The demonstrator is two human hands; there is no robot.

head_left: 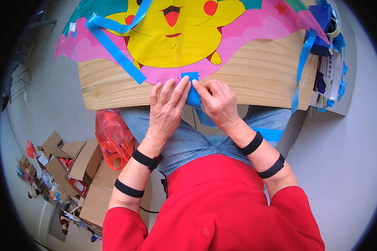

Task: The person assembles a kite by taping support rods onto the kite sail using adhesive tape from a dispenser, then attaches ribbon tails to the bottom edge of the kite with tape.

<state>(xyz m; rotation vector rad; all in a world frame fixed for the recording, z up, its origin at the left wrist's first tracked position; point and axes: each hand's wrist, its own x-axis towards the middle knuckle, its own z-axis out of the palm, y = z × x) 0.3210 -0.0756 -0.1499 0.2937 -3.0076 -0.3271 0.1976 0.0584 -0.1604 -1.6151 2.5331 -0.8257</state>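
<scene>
A thin printed sheet [243, 35], pink and teal with a yellow cartoon figure, lies over the table's near half, its curved lower edge toward me. A blue plastic strip [192, 98] overlaps the middle of that edge and hangs down past the table. My left hand [167, 104] lies with fingers extended, the fingertips pressing the sheet and the strip's left side. Thumb and curled fingers of my right hand [219, 103] pinch the strip's right side. Another blue strip [115, 50] lies folded across the sheet's left part.
The wooden table [264, 79] has a rounded front edge above my lap. At its right stand a white box [333, 75] and a dark blue tape dispenser [320, 19], with blue strips hanging [302, 71]. A red plastic bag [113, 136] and cardboard boxes [86, 163] sit lower left.
</scene>
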